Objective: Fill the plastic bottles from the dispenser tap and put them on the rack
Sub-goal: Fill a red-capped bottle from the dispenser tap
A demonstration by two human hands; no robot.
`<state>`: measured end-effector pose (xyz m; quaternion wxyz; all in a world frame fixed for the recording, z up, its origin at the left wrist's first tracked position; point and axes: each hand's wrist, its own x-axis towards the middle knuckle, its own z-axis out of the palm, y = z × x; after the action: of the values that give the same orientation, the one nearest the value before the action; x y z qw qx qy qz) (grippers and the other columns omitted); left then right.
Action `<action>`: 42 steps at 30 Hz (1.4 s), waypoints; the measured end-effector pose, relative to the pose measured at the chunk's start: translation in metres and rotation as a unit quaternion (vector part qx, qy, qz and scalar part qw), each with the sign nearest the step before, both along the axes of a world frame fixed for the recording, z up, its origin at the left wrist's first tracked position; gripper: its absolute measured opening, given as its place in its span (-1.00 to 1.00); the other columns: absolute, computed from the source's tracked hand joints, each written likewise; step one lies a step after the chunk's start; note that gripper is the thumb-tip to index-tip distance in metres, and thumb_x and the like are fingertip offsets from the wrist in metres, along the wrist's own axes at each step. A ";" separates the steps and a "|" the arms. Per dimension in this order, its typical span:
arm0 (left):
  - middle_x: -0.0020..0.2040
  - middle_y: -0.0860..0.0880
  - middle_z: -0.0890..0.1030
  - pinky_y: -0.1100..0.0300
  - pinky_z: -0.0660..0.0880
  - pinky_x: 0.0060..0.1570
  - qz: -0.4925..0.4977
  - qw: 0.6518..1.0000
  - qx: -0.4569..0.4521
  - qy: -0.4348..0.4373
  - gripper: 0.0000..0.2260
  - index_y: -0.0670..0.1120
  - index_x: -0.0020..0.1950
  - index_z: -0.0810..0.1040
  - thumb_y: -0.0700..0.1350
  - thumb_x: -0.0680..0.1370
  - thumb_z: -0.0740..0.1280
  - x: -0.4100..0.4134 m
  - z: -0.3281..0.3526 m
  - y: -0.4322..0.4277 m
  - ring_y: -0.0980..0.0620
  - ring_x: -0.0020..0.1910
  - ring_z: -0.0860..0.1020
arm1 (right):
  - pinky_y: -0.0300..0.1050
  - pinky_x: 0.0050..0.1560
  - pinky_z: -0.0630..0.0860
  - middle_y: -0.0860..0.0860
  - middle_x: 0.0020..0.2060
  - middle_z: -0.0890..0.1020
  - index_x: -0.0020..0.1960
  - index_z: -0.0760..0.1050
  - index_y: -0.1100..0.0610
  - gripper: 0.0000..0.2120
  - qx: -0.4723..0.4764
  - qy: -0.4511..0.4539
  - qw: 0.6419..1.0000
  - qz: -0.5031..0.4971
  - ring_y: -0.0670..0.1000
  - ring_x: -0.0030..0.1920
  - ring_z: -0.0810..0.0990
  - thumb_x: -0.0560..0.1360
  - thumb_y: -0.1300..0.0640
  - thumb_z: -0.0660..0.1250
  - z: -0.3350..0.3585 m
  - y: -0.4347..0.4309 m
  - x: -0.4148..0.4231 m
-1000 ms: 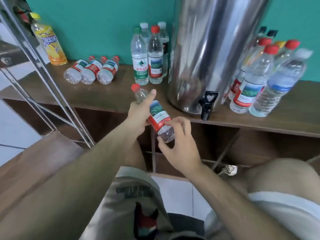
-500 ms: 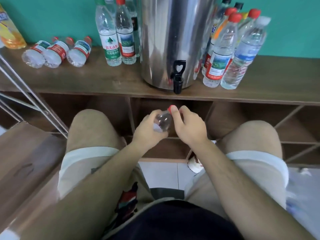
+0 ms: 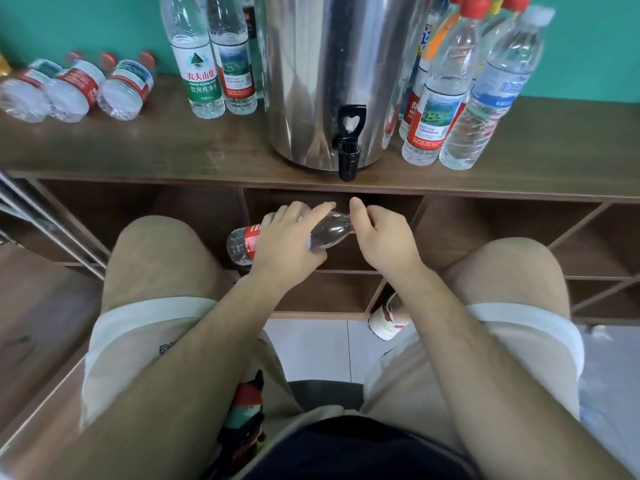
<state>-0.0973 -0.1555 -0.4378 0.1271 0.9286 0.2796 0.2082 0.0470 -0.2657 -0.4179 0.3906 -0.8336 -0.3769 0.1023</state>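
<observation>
A small clear bottle (image 3: 329, 232) with a red label lies almost level between my knees, its neck pointing right. My left hand (image 3: 289, 247) grips its body from above. My right hand (image 3: 381, 237) curls round the neck end, hiding the cap. Straight above them the black tap (image 3: 349, 150) hangs from the steel dispenser (image 3: 329, 74) over the front edge of the wooden shelf top (image 3: 173, 147). A metal rack's legs (image 3: 45, 220) show at the far left.
Three small bottles (image 3: 72, 88) lie on their sides at the shelf's left. Two tall bottles (image 3: 214, 57) stand left of the dispenser and several tall ones (image 3: 460, 88) stand to its right. Open cubbies sit below the shelf top. A sneaker (image 3: 388, 320) rests on the tiled floor.
The bottle came down from in front of the shelf to between my knees and turned level, neck to the right. My right hand went from its base to the cap end.
</observation>
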 end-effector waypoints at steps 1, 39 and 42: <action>0.29 -0.01 0.53 -0.03 0.35 0.31 0.000 1.000 -0.016 -0.006 -0.30 0.13 0.56 0.37 -0.05 0.45 0.52 0.000 0.000 0.002 -0.07 0.28 0.47 | -0.16 -0.29 0.35 0.00 -0.39 0.53 -0.29 0.45 0.08 -0.47 0.008 -0.009 1.000 0.022 -0.05 -0.34 0.52 0.71 -0.22 0.11 0.001 -0.001 0.002; 0.22 0.24 0.56 0.14 0.58 0.17 -0.038 0.903 -0.399 -0.152 -0.33 0.30 0.40 0.33 0.00 0.44 0.61 0.042 -0.006 0.006 0.12 0.20 0.58 | 0.01 0.36 0.49 0.00 0.25 0.60 0.37 0.51 0.13 -0.71 0.142 -0.123 0.982 -0.037 -0.02 0.29 0.53 0.66 0.11 0.35 0.046 0.007 0.065; 0.24 0.18 0.56 0.00 0.60 0.25 -0.037 0.900 -0.405 -0.157 -0.31 0.22 0.46 0.35 -0.02 0.43 0.62 0.041 -0.004 0.006 0.06 0.23 0.58 | -0.01 0.24 0.55 -0.01 0.15 0.64 0.29 0.53 0.04 -0.80 0.281 -0.122 0.947 0.094 -0.02 0.19 0.61 0.71 0.13 0.23 0.079 0.007 0.049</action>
<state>-0.0560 -0.1491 -0.4417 0.5424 0.7616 0.2820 0.2152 0.0960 -0.2584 -0.3389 0.5490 -0.6566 -0.5119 -0.0738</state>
